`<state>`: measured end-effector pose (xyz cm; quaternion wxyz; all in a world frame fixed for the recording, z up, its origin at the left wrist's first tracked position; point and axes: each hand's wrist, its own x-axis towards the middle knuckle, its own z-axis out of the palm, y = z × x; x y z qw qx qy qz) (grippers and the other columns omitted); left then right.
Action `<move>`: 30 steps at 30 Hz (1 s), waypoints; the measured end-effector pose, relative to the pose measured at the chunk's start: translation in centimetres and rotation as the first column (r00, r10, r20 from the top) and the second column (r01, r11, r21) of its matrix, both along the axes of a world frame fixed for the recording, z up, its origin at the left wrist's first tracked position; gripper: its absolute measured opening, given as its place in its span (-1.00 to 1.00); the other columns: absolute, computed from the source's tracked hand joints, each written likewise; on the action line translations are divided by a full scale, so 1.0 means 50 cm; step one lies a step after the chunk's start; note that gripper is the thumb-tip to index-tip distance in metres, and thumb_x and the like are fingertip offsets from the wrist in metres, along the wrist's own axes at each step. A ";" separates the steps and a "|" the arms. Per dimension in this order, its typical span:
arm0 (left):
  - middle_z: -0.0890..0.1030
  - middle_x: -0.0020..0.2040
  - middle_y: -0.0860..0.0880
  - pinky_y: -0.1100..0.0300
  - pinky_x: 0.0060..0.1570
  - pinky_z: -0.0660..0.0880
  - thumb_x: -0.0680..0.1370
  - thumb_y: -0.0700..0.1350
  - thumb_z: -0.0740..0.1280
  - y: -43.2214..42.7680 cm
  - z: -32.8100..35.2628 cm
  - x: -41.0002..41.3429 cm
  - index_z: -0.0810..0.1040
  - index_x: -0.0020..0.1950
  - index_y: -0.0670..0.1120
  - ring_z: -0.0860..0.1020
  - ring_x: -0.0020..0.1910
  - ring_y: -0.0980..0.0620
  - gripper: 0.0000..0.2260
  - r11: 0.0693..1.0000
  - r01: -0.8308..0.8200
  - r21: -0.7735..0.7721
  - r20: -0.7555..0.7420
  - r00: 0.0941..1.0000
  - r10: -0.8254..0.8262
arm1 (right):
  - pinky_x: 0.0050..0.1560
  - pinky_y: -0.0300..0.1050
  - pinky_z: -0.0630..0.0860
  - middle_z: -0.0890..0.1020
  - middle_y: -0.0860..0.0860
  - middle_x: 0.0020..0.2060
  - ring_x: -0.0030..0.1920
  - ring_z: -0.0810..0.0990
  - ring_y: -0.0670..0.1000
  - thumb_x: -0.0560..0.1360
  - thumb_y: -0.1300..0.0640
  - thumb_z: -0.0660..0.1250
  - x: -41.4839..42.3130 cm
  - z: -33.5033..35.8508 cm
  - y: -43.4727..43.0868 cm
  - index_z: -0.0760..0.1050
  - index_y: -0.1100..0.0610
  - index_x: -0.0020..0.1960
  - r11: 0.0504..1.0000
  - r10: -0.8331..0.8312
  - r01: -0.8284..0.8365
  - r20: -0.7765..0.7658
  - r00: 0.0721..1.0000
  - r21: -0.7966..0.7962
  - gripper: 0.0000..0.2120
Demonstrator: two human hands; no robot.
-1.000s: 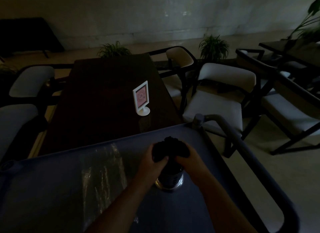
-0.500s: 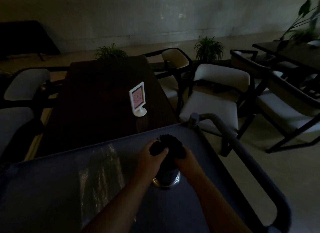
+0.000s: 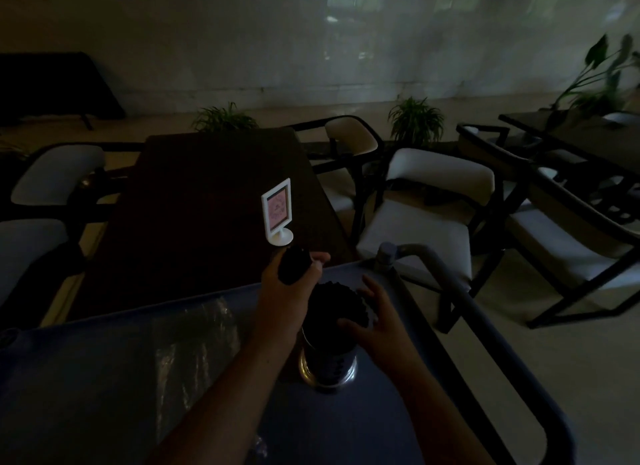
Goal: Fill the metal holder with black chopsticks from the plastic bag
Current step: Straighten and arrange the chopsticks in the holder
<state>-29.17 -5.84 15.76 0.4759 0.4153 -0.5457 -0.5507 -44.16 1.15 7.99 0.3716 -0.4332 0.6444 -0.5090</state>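
Observation:
The round metal holder [image 3: 327, 366] stands upright on the blue-grey cart top [image 3: 86, 378], packed with black chopsticks [image 3: 337, 303] whose ends show at its mouth. My left hand [image 3: 292, 284] is raised just beyond the holder, closed around a small bunch of black chopsticks [image 3: 293, 264]. My right hand [image 3: 372, 321] rests against the right side of the bundle in the holder, fingers spread, thumb on the chopstick ends. The clear plastic bag [image 3: 199, 343] lies flat on the cart to the left of my left forearm.
The cart's grey handle bar [image 3: 460, 302] curves along its right side. Beyond the cart is a dark wooden table [image 3: 194, 222] with a white sign stand [image 3: 278, 212]. Cushioned chairs [image 3: 426, 208] flank the table, and potted plants [image 3: 415, 120] stand near the wall.
My left hand has lifted away from the holder with a bunch of chopsticks, up and to the left. My right hand has opened and stays by the bundle's right side.

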 end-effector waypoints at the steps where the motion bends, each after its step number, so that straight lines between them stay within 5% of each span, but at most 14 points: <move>1: 0.71 -0.03 0.10 0.21 -0.12 0.55 0.50 -0.10 0.38 -0.001 0.016 0.006 0.62 -0.05 0.20 0.64 0.00 0.16 -0.83 1.000 -0.022 0.002 -0.036 0.999 0.022 | 0.19 -0.21 0.47 0.41 -0.02 0.39 0.40 0.37 -0.05 0.39 0.17 0.52 0.004 0.014 0.005 0.21 -0.11 0.47 0.998 -0.032 0.031 -0.014 0.999 -0.051 -0.22; 4: 0.72 -0.09 0.07 -0.01 0.11 0.50 0.52 -0.11 0.36 -0.007 0.057 0.034 0.58 0.12 0.03 0.64 0.02 0.13 -0.81 0.992 -0.126 0.015 -0.170 0.977 0.127 | 0.26 -0.06 0.51 0.56 0.00 0.26 0.30 0.51 -0.05 0.50 0.30 0.39 0.020 0.064 0.023 0.43 0.08 0.35 0.927 -0.225 0.213 -0.003 0.974 -0.309 -0.55; 7: 0.71 -0.18 0.03 0.00 0.06 0.53 0.51 -0.16 0.36 -0.017 0.098 0.070 0.62 -0.07 0.14 0.67 -0.02 0.03 -0.82 0.978 -0.196 0.076 -0.372 0.904 0.211 | 0.12 -0.04 0.58 0.67 0.03 0.04 0.11 0.64 0.01 0.53 0.25 0.30 0.045 0.120 0.043 0.55 0.11 0.13 0.802 -0.397 0.394 0.093 0.913 -0.448 -0.80; 11: 0.67 -0.21 0.02 0.07 -0.06 0.62 0.50 -0.19 0.36 -0.027 0.138 0.120 0.63 -0.16 0.00 0.67 -0.12 0.03 -0.89 0.962 -0.150 0.229 -0.644 0.717 0.266 | -0.11 -0.31 0.56 0.68 0.00 -0.18 -0.13 0.66 -0.09 0.50 0.32 0.28 0.096 0.174 0.056 0.55 0.13 -0.05 0.752 -0.389 0.428 0.187 0.902 -0.500 -0.87; 15: 0.63 -0.28 0.04 0.02 0.02 0.54 0.48 -0.17 0.35 -0.015 0.166 0.141 0.61 -0.17 -0.01 0.64 -0.20 0.05 -0.92 0.963 -0.071 0.260 -0.784 0.567 0.253 | -0.27 -0.28 0.58 0.70 0.09 -0.25 -0.24 0.68 -0.04 0.51 0.35 0.32 0.169 0.171 0.064 0.60 0.09 -0.10 0.862 -0.232 0.381 0.409 0.883 -0.333 -0.81; 18: 0.61 -0.28 0.04 0.01 0.07 0.52 0.47 -0.17 0.34 0.008 0.176 0.138 0.57 -0.15 -0.02 0.63 -0.22 0.07 -0.94 0.968 -0.030 0.249 -0.818 0.529 0.227 | -0.22 -0.08 0.64 0.71 0.17 -0.21 -0.19 0.70 0.11 0.39 0.25 0.39 0.222 0.180 0.057 0.60 0.16 -0.02 0.970 -0.078 0.210 0.668 0.740 -0.119 -0.84; 20: 0.61 -0.30 0.04 0.02 0.02 0.53 0.41 -0.15 0.37 0.026 0.173 0.131 0.59 -0.19 -0.02 0.65 -0.26 0.07 -0.96 0.971 0.015 0.240 -0.830 0.521 0.197 | -0.09 0.02 0.59 0.71 0.23 -0.08 -0.05 0.69 0.18 0.32 0.16 0.45 0.249 0.198 0.045 0.54 0.23 0.12 0.993 -0.029 0.112 0.818 0.574 -0.043 -0.61; 24: 0.63 -0.27 -0.01 0.02 -0.08 0.58 0.38 -0.14 0.38 0.065 0.152 0.114 0.63 -0.19 -0.05 0.67 -0.21 0.01 -0.95 0.953 0.088 0.289 -0.815 0.545 0.196 | 0.19 0.07 0.48 0.61 0.21 0.24 0.27 0.57 0.20 0.44 -0.04 0.32 0.254 0.246 0.029 0.49 0.16 0.32 0.994 0.087 0.023 0.929 0.359 -0.102 -0.50; 30: 0.64 -0.25 -0.08 0.01 0.07 0.52 0.40 -0.23 0.32 0.113 0.124 0.084 0.62 -0.25 -0.09 0.68 -0.22 -0.02 -0.90 0.919 0.235 0.317 -0.839 0.521 0.157 | 0.06 0.04 0.56 0.71 0.07 -0.14 -0.11 0.71 0.07 0.45 0.08 0.37 0.199 0.280 0.014 0.68 0.13 -0.17 0.973 0.049 0.214 0.983 0.174 -0.087 -0.84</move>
